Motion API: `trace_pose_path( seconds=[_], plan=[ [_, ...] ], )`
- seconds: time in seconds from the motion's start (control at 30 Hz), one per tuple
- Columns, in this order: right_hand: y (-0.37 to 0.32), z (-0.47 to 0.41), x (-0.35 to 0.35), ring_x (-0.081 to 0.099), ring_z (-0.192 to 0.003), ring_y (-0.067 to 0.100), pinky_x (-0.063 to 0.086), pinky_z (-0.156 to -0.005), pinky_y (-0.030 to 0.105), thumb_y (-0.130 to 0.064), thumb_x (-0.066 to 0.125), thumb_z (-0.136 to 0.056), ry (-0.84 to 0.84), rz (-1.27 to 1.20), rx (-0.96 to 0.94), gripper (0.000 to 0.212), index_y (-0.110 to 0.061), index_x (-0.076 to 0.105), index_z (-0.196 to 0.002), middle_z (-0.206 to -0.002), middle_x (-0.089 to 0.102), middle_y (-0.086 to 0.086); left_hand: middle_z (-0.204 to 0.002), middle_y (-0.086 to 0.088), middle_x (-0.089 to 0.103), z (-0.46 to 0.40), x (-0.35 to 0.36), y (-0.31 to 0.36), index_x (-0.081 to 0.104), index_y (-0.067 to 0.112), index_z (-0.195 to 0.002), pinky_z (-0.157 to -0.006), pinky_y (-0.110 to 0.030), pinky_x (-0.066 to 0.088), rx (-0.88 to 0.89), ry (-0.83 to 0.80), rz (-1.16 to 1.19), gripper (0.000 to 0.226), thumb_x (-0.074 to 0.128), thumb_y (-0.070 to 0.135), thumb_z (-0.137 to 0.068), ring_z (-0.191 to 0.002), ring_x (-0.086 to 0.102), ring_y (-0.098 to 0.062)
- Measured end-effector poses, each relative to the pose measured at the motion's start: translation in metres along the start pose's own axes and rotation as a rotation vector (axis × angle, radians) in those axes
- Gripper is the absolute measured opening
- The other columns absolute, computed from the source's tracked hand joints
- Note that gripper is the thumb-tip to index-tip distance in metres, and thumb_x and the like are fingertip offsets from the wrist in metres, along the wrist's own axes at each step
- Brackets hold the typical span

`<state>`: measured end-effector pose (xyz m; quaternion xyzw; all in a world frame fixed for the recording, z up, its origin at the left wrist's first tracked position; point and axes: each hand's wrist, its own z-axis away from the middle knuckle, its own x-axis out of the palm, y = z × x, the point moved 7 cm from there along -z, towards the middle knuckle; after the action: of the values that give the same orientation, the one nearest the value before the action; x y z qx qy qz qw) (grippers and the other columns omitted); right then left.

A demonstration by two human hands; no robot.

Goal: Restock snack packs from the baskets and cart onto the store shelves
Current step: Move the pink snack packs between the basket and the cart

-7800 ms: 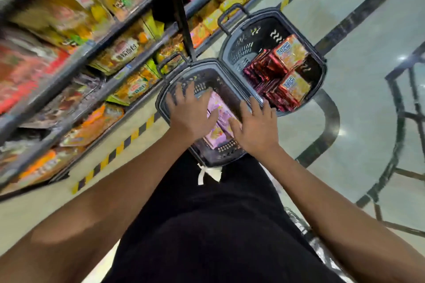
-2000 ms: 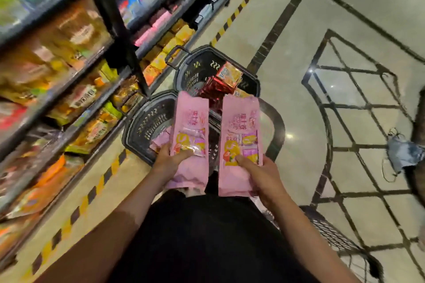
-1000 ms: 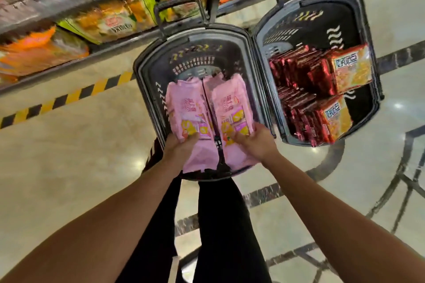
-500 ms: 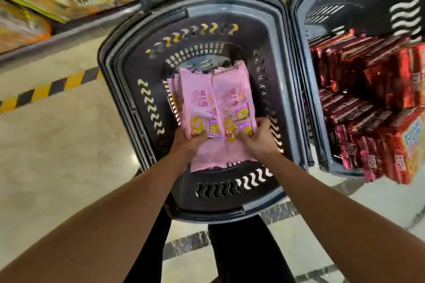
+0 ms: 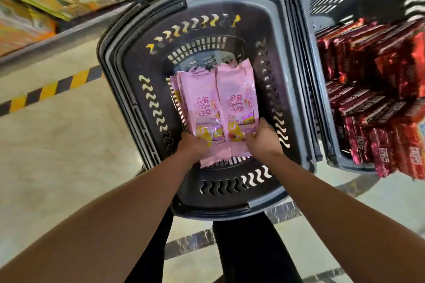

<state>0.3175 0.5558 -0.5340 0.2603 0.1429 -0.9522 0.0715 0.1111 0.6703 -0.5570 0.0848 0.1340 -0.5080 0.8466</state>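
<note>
Pink packs (image 5: 215, 108) lowered; both hands gripping

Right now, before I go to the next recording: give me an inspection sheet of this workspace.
Surface: pale polished floor with dark inlay lines and a yellow-black hazard stripe along the shelf base.
Job's things: two pink snack packs side by side in the near basket, more pink packs beneath; red snack packs fill the second basket.
Clutter: nothing seen.
Grippers: left hand grips the left pink pack's near end; right hand grips the right one's.
Cables: nothing seen.
Surroundings: shelf of yellow and orange packs, blurred.
</note>
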Motion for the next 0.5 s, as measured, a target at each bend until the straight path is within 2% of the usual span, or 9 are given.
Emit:
trace_pose_path(
  seconds=[0.1, 0.17, 0.23, 0.3, 0.4, 0.47, 0.5],
  plan=[
    [-0.012, 0.025, -0.018, 0.055, -0.119, 0.043, 0.046, -0.098, 0.046, -0.018, 0.06, -0.093, 0.046, 0.089, -0.089, 0.047, -0.001, 0.048, -0.135, -0.133, 0.055, 0.022, -0.14, -0.021, 0.049, 0.031, -0.016, 0.017, 0.028, 0.006, -0.148, -0.103, -0.046, 0.048, 0.212, 0.038, -0.264, 0.067, 0.061, 0.025, -0.094, -0.125, 0.054, -0.041],
    [-0.019, 0.049, -0.032, 0.047, -0.13, 0.046, 0.041, -0.106, 0.049, -0.023, 0.059, -0.097, 0.052, 0.173, -0.136, 0.056, 0.0, 0.042, -0.146, -0.147, 0.046, 0.023, -0.138, -0.019, 0.047, 0.062, -0.026, 0.029, 0.027, 0.012, -0.15, -0.1, -0.049, 0.05, 0.347, 0.074, -0.463, 0.068, 0.06, 0.029, -0.094, -0.123, 0.055, -0.04],
    [-0.025, 0.077, -0.048, 0.038, -0.141, 0.045, 0.035, -0.114, 0.051, -0.028, 0.055, -0.101, 0.061, 0.239, -0.166, 0.064, -0.002, 0.034, -0.155, -0.158, 0.036, 0.023, -0.142, -0.017, 0.045, 0.097, -0.036, 0.041, 0.028, 0.016, -0.15, -0.1, -0.049, 0.047, 0.441, 0.141, -0.7, 0.065, 0.057, 0.037, -0.096, -0.125, 0.052, -0.04],
    [-0.032, 0.11, -0.07, 0.034, -0.146, 0.043, 0.032, -0.118, 0.049, -0.031, 0.054, -0.102, 0.082, 0.265, -0.205, 0.065, -0.003, 0.033, -0.157, -0.161, 0.034, 0.022, -0.144, -0.016, 0.044, 0.138, -0.045, 0.051, 0.03, 0.017, -0.151, -0.104, -0.05, 0.042, 0.521, 0.188, -0.844, 0.066, 0.054, 0.043, -0.096, -0.129, 0.048, -0.037],
    [-0.039, 0.163, -0.104, 0.037, -0.143, 0.044, 0.032, -0.118, 0.051, -0.038, 0.046, -0.101, 0.119, 0.241, -0.239, 0.063, -0.004, 0.04, -0.154, -0.159, 0.039, 0.023, -0.143, -0.016, 0.044, 0.196, -0.06, 0.059, 0.034, 0.02, -0.15, -0.105, -0.05, 0.038, 0.631, 0.272, -0.957, 0.065, 0.054, 0.044, -0.093, -0.131, 0.044, -0.036],
    [-0.042, 0.198, -0.127, 0.047, -0.131, 0.05, 0.037, -0.112, 0.054, -0.042, 0.038, -0.097, 0.187, 0.254, -0.296, 0.067, 0.001, 0.05, -0.146, -0.149, 0.049, 0.029, -0.147, -0.017, 0.041, 0.239, -0.073, 0.062, 0.036, 0.021, -0.15, -0.109, -0.051, 0.035, 0.685, 0.33, -0.988, 0.065, 0.054, 0.045, -0.093, -0.135, 0.04, -0.038],
    [-0.045, 0.218, -0.139, 0.051, -0.126, 0.051, 0.037, -0.11, 0.053, -0.04, 0.04, -0.096, 0.218, 0.274, -0.326, 0.065, 0.003, 0.054, -0.142, -0.144, 0.053, 0.031, -0.149, -0.017, 0.039, 0.261, -0.079, 0.062, 0.037, 0.022, -0.15, -0.11, -0.053, 0.033, 0.71, 0.362, -0.993, 0.065, 0.054, 0.046, -0.093, -0.137, 0.038, -0.04]
  ],
)
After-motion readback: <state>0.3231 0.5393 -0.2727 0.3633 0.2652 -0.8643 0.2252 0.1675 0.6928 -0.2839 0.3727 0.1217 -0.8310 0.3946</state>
